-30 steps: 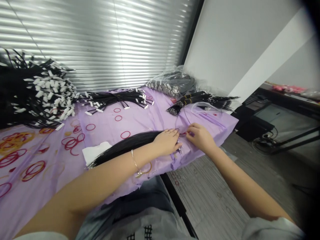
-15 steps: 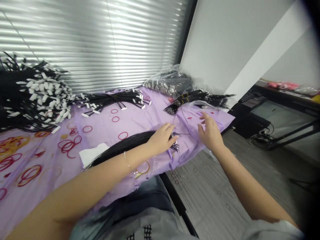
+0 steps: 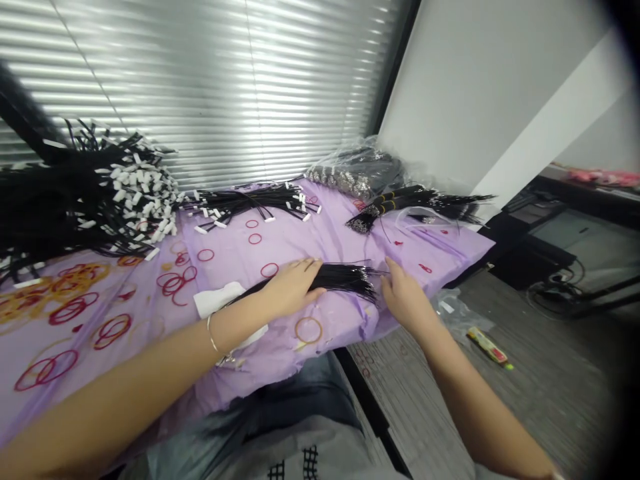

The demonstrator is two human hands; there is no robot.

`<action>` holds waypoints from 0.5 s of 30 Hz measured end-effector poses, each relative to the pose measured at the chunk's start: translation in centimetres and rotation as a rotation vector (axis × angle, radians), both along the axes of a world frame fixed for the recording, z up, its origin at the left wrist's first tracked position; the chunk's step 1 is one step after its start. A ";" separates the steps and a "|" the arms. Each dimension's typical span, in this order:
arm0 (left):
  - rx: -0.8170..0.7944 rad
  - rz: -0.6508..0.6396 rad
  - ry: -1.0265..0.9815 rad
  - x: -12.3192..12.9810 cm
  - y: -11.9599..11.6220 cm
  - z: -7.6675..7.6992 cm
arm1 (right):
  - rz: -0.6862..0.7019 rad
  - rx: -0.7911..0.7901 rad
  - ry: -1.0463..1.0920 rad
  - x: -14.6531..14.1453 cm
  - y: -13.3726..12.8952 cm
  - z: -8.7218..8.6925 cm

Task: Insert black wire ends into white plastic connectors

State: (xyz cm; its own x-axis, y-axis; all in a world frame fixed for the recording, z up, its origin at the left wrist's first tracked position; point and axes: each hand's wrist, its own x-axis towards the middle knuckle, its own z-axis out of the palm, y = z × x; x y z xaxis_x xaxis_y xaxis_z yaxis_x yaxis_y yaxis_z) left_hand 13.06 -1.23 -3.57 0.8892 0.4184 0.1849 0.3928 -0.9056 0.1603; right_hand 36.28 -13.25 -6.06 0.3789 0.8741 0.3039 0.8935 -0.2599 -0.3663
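A bundle of thin black wires with silvery tips lies across the purple plastic sheet. My left hand is closed over the bundle around its middle, fingers on the far side and thumb on the near side. Just past the silvery ends is my right hand, its fingers apart and nothing visible in it. A few longer wires reach toward its fingertips; whether they touch cannot be made out. Partly under the bundle and my left forearm is a white piece of paper.
A large heap of black cables with white connectors stands at left, a smaller cable bunch beside it. Farther right are bagged wires and banded black wires. Red rubber bands lie scattered. A yellow-green packet is on the floor.
My left hand has slid left along the bundle, baring more of the wires near the silvery tips. My right hand has come lower and closer to those ends. The view has shifted slightly.
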 end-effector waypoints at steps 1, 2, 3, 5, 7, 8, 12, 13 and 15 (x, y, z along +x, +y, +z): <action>-0.006 -0.010 -0.009 0.1 0.0 0.0 | -0.010 0.006 0.017 -0.4 0.4 0.2; -0.013 -0.025 -0.016 0.1 0.0 -0.1 | -0.010 0.012 0.027 -0.8 0.8 0.3; -0.020 -0.039 -0.028 0.2 0.0 -0.1 | -0.001 0.019 0.031 -1.2 1.2 0.5; -0.031 -0.049 -0.069 0.1 0.0 0.0 | 0.033 0.034 0.030 -2.2 1.9 0.7; -0.042 -0.049 -0.107 0.0 -0.1 0.0 | 0.061 0.044 0.021 -3.1 2.3 0.8; -0.045 -0.047 -0.118 -0.1 -0.1 0.0 | 0.072 0.049 0.014 -3.4 2.4 0.8; -0.053 -0.034 -0.131 -0.1 -0.2 0.0 | 0.146 0.125 0.092 -3.5 2.4 0.5; -0.055 -0.033 -0.134 -0.1 -0.2 0.0 | 0.161 0.145 0.129 -3.4 2.3 0.4; -0.057 -0.032 -0.136 -0.1 -0.2 -0.1 | 0.184 0.160 0.178 -3.2 2.3 0.2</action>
